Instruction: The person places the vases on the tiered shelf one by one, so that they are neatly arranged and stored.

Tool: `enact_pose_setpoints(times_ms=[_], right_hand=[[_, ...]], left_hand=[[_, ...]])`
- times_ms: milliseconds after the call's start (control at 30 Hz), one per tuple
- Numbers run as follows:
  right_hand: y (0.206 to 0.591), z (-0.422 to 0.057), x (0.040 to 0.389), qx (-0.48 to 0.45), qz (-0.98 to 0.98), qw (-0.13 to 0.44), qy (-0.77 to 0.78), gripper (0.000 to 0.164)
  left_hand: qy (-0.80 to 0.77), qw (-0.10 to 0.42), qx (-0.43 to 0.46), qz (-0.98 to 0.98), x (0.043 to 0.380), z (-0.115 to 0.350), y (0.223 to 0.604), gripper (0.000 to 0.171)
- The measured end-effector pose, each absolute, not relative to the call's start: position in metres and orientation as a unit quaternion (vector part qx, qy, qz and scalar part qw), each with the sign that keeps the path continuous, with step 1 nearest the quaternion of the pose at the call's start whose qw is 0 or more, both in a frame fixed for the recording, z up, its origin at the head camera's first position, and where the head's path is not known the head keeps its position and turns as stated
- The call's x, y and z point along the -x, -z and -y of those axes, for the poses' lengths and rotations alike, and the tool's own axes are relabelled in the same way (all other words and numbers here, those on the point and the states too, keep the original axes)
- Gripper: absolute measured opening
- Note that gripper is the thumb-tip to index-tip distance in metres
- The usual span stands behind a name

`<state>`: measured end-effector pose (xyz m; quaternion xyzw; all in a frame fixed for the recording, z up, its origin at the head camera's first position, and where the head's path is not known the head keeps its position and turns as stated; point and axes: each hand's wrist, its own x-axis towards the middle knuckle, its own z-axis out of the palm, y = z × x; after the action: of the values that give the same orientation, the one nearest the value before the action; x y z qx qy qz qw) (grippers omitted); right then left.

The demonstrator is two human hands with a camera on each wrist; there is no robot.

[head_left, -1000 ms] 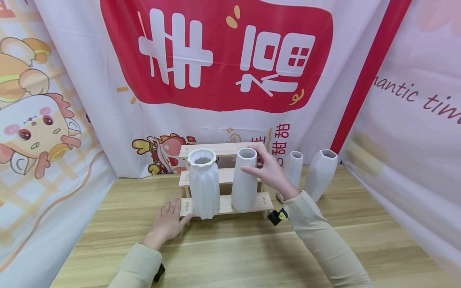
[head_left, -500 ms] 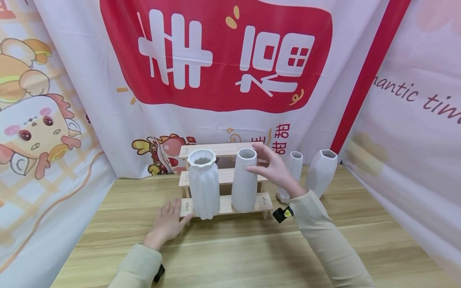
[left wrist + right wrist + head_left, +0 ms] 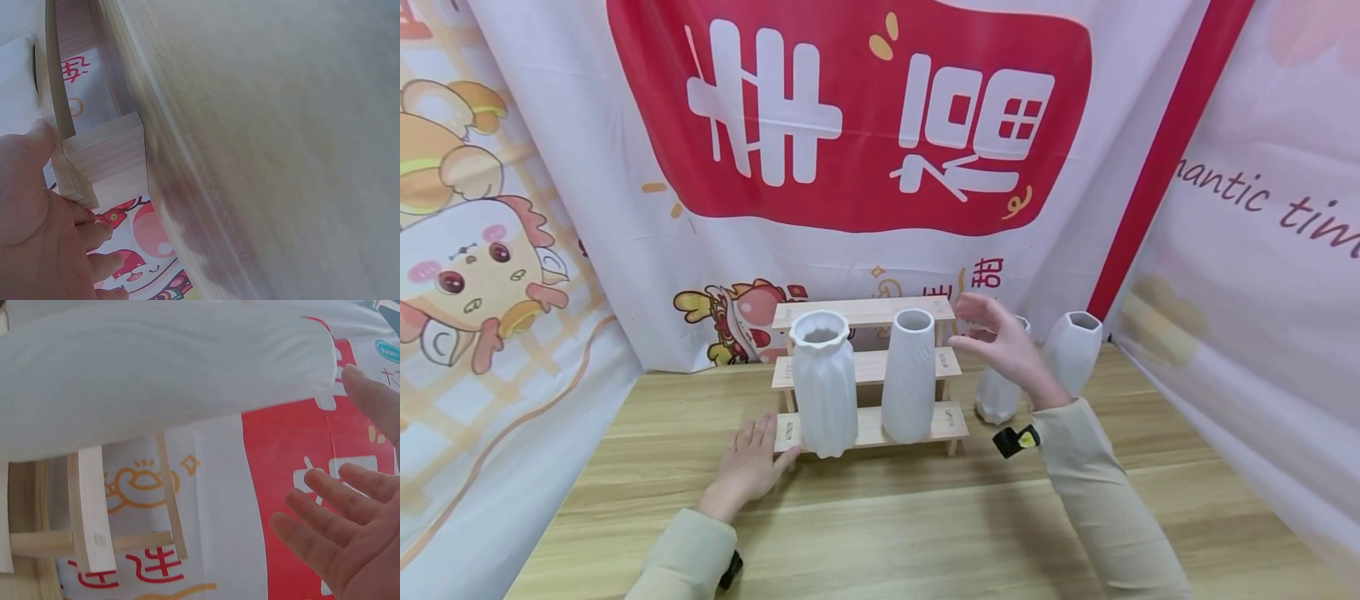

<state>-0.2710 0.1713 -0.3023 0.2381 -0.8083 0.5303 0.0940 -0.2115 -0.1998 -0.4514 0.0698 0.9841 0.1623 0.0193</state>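
In the head view my left hand (image 3: pixel 751 454) rests at the left end of a three-step wooden rack (image 3: pixel 868 312), its thumb by the bottom board's front edge. The left wrist view shows the thumb against the board (image 3: pixel 57 106) and the other fingers past its end. A ribbed white vase (image 3: pixel 825 392) with a flared rim and a tapered white vase (image 3: pixel 910 383) stand upright on the bottom step. My right hand (image 3: pixel 1003 342) is in the air right of the tapered vase, fingers spread and apart from it; the right wrist view shows its palm with nothing in it.
Right of the rack, a slim white vase (image 3: pixel 998 396), partly hidden by the right hand, and a faceted white vase (image 3: pixel 1073 350) stand on the wooden table (image 3: pixel 880 533). Printed cloth (image 3: pixel 865 250) hangs behind the rack and along both sides.
My right hand has let go of the tapered vase and moved away to the right, now in front of the slim vase. My left hand and the rack have stayed put.
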Motion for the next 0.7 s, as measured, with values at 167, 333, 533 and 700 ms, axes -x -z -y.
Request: enact_pose_setpoints(times_ms=[167, 333, 533, 700], right_hand=[[0.304, -0.187, 0.274, -0.22, 0.801, 0.109, -0.546, 0.065], [0.306, -0.202, 0.276, -0.187, 0.813, 0.129, -0.537, 0.068], [0.31, -0.216, 0.279, -0.15, 0.823, 0.143, -0.529, 0.07], [0.313, -0.225, 0.282, -0.132, 0.825, 0.151, -0.528, 0.071]], left_hand=[[-0.165, 0.022, -0.069, -0.984, 0.211, 0.199, 0.45, 0.075], [-0.162, 0.021, -0.069, -0.984, 0.211, 0.199, 0.45, 0.074], [-0.164, 0.021, -0.069, -0.984, 0.211, 0.199, 0.45, 0.074], [-0.165, 0.022, -0.069, -0.984, 0.211, 0.199, 0.45, 0.074]])
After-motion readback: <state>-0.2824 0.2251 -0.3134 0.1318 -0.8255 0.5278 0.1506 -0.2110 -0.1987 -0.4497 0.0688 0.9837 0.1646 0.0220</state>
